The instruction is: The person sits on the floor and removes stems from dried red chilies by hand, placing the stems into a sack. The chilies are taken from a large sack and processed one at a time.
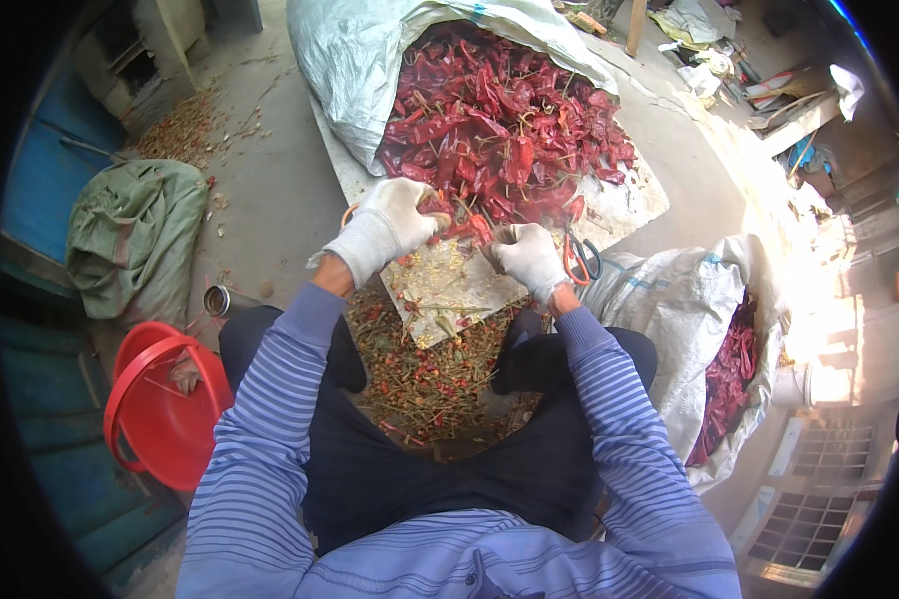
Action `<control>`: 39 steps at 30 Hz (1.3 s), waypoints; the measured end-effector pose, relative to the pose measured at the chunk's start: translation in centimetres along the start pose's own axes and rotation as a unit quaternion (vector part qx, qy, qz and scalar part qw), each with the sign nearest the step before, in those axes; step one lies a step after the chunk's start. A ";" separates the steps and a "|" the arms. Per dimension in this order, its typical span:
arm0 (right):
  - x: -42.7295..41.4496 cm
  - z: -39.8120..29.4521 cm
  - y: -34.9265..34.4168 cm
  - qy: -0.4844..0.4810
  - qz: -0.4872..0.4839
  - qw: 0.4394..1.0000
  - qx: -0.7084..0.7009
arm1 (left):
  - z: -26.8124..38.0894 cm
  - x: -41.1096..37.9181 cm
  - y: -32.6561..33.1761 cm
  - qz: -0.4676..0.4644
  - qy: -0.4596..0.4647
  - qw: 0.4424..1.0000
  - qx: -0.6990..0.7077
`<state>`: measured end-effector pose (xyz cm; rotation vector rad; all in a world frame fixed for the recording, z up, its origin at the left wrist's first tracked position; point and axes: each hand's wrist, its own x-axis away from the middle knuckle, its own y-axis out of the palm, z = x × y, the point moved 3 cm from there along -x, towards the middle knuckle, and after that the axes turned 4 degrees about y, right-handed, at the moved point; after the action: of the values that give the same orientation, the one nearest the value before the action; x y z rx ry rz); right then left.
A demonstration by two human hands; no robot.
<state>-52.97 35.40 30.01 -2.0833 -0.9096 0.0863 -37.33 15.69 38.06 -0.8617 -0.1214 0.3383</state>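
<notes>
A heap of dried red chili peppers [494, 127] spills from a white woven sack [344, 67] onto a pale board [449, 292]. My left hand [393, 217], in a white knit glove, is closed around a red dried chili at the heap's near edge. To its right, my right hand [524, 254], gloved too, pinches the end of another red chili piece [476, 228]. Scissors with orange handles [575, 258] lie just right of my right hand; a dark loop shows beside them. Yellow seeds are scattered on the board between my hands.
Stems and chili scraps [434, 374] cover the ground between my legs. A second white sack [667, 299] with red chilies stands at right. A red plastic basket [168, 412], a metal can [217, 300] and a folded green sack [138, 232] are at left.
</notes>
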 end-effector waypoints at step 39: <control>5.7 -6.4 -3.2 -0.174 0.107 0.908 -0.366 | 3.8 0.9 3.1 0.040 0.063 0.966 0.247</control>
<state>-48.30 35.93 37.81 -2.9379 -1.0186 0.2732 -38.19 20.63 38.15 -0.3914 0.1150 0.3666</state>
